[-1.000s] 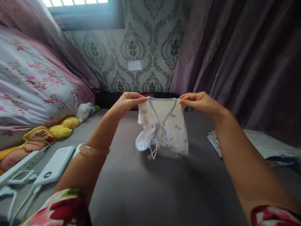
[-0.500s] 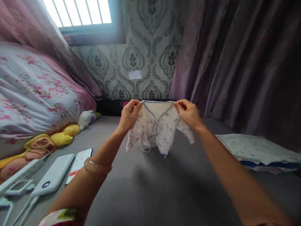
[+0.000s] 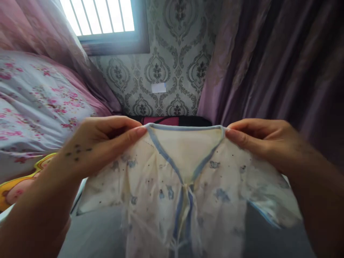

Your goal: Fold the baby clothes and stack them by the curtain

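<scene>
A small white baby shirt [image 3: 185, 179] with blue trim and a faint blue print hangs spread out close in front of me. My left hand [image 3: 99, 143] pinches its left shoulder at the collar. My right hand [image 3: 266, 141] pinches the right shoulder in the same way. The neckline is stretched taut between the two hands, the sleeves stick out to both sides, and the tie strings hang down the front. The shirt's lower part runs out of the bottom of the view.
A flowered pink-and-white quilt [image 3: 34, 107] is heaped at the left, with a yellow plush toy [image 3: 13, 186] below it. Purple curtains [image 3: 268, 61] hang at the right. Patterned wallpaper [image 3: 172, 71] and a barred window [image 3: 102, 16] lie ahead. Grey bed surface [image 3: 94, 240] shows under the shirt.
Both hands have drawn the shirt up and much closer to my face, and it now hangs open and fills the lower view. The phones and folded cloth are hidden.
</scene>
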A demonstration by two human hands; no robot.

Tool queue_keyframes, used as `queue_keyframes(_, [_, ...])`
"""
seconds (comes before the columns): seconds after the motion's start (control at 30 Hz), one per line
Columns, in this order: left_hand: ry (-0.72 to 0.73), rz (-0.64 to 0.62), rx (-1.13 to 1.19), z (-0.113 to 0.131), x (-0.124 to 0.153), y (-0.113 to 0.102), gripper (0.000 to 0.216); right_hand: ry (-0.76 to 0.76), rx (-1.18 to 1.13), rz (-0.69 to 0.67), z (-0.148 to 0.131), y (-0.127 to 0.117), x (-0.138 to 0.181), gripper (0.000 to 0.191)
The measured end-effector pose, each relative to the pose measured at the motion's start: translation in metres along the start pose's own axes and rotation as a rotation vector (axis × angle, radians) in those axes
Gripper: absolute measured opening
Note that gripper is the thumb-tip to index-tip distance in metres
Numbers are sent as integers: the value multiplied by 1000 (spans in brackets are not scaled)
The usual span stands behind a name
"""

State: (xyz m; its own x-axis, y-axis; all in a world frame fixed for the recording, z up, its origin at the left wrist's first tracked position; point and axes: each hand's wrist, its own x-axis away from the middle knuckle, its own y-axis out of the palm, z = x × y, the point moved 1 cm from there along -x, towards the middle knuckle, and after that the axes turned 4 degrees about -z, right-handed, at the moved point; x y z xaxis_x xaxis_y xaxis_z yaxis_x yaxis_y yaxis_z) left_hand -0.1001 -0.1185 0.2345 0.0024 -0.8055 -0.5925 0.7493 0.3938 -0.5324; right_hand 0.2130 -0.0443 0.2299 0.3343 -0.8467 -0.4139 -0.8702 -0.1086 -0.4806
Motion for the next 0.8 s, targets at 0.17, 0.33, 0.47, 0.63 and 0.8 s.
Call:
queue_keyframes(0.17, [-208, -445, 4, -84, -8, 57, 37, 139, -8, -345, 81, 40, -22, 33])
queue_keyframes(0.33, [-294, -611, -136, -183, 17, 145, 37, 147, 194, -450, 197, 105, -18, 34])
queue_keyframes(0.47, [-202, -707, -368, -213, 26, 177, 37, 69, 511, -491, 237, 129, -9, 32])
queue_keyframes(0.63, [-106, -739, -622, -230, 11, 186, 38, 47, 734, -502, 248, 133, -20, 34])
queue_keyframes(0.8, [-68, -752, -689, -253, -8, 200, 40, 60, 872, -539, 259, 138, -46, 33])
